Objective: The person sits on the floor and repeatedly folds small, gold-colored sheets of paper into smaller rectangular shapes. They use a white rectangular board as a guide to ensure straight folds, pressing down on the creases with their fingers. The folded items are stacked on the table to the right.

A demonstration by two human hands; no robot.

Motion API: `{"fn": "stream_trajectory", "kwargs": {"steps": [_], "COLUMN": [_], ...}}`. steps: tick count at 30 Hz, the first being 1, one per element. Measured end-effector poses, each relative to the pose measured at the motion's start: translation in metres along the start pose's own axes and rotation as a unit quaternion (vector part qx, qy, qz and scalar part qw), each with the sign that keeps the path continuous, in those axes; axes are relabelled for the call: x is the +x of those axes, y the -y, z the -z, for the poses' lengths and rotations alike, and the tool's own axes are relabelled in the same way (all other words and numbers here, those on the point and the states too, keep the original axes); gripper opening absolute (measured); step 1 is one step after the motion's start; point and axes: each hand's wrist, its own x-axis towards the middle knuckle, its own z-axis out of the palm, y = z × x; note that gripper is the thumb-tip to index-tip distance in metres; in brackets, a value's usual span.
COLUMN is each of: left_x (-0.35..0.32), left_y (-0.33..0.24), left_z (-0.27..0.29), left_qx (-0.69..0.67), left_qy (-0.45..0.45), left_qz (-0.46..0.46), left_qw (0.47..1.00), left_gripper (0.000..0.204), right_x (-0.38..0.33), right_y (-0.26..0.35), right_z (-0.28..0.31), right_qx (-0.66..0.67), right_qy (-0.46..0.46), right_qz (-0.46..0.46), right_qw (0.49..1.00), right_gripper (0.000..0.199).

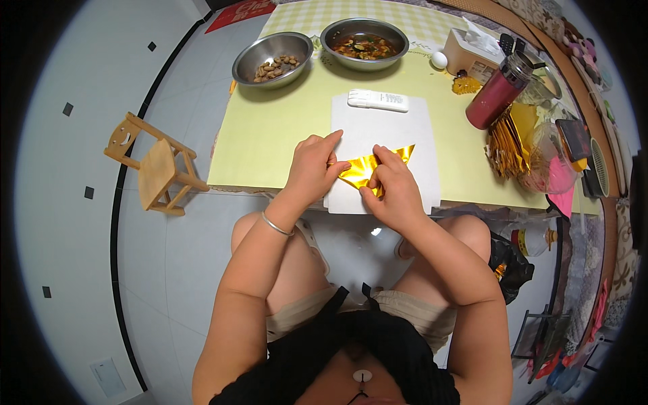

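Observation:
A shiny piece of gold foil paper point(357, 170), folded to pointed ends, lies over a white sheet point(351, 199) at the near edge of the table. My left hand point(313, 167) is at its left end, thumb pressed on the foil and forefinger stretched away from it; the other fingers are curled and partly hidden. From the right, my right hand point(397, 192) grips the foil between thumb and bent fingers, covering part of it. Beyond both hands, a white oblong plastic device point(378, 100) rests on the far end of the sheet.
Two metal bowls stand at the back, one with peanuts point(277, 67), one with dark soup point(364, 47). On the right are a red flask point(498, 94), a tissue box point(467, 59), a white egg point(439, 60) and stacked gold foil point(509, 140). A small wooden chair point(156, 169) stands left.

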Motion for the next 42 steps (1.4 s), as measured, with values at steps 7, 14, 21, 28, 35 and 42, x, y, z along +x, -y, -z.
{"fn": "stream_trajectory", "kwargs": {"steps": [7,14,21,28,35,42], "left_x": [0.001,0.001,-0.027,-0.003,0.01,0.006], "left_y": [-0.001,-0.01,-0.031,-0.039,-0.035,-0.044], "left_z": [-0.002,-0.007,-0.012,-0.014,-0.016,-0.021], "left_qx": [0.012,0.1,0.144,0.149,0.173,0.222], "left_qy": [-0.007,-0.094,-0.036,-0.058,-0.073,-0.014], "left_qz": [-0.002,-0.09,-0.111,-0.031,-0.023,-0.138], "left_qw": [1.0,0.986,0.983,0.987,0.982,0.965], "left_gripper": [0.055,0.042,0.017,0.027,0.042,0.029], "right_x": [-0.001,-0.002,-0.004,0.023,0.037,0.041], "right_y": [0.003,0.0,-0.006,-0.041,-0.056,-0.042], "right_z": [0.003,-0.002,0.001,0.029,0.036,0.054], "right_qx": [-0.028,-0.071,-0.072,-0.038,-0.087,-0.125], "right_qy": [0.025,0.028,0.036,0.028,0.086,0.145], "right_qz": [0.016,0.029,0.051,-0.023,0.019,0.111], "right_qw": [0.999,0.997,0.995,0.999,0.992,0.975], "right_gripper": [0.037,0.04,0.038,0.048,0.059,0.037]}}
